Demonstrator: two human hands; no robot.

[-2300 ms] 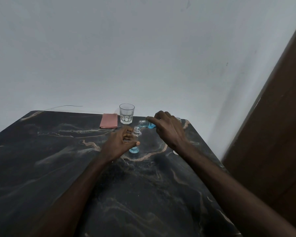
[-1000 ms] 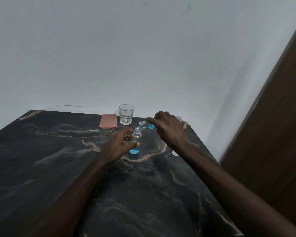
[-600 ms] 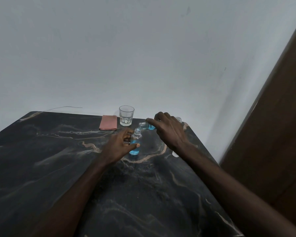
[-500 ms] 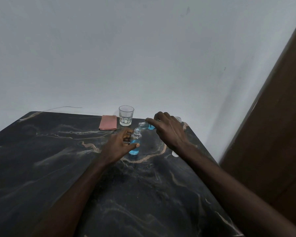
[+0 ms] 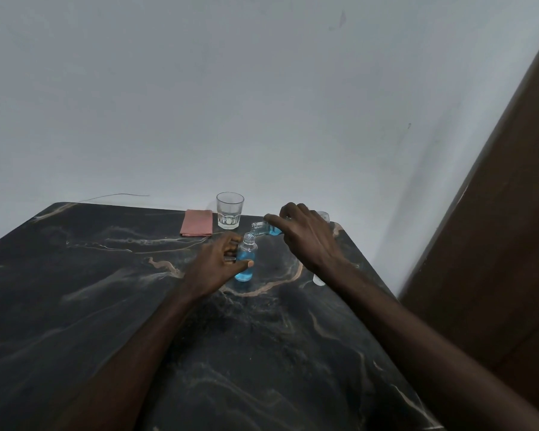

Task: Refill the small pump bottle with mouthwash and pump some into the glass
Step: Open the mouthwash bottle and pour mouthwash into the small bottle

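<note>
Standing upright on the table (image 5: 106, 306), the small pump bottle (image 5: 246, 259) is part-filled with blue and gripped by the left hand (image 5: 218, 262). Just right of it, the right hand (image 5: 305, 237) clasps the mouthwash bottle (image 5: 266, 228), tipped nearly level, its long axis pointing left and its mouth over the small neck. The glass (image 5: 229, 209) stands behind, apart.

Left hand (image 5: 213, 265) around the upright small bottle (image 5: 247, 254), right hand (image 5: 305, 241) with the mouthwash bottle (image 5: 263, 228) aslant just above its neck.
</note>
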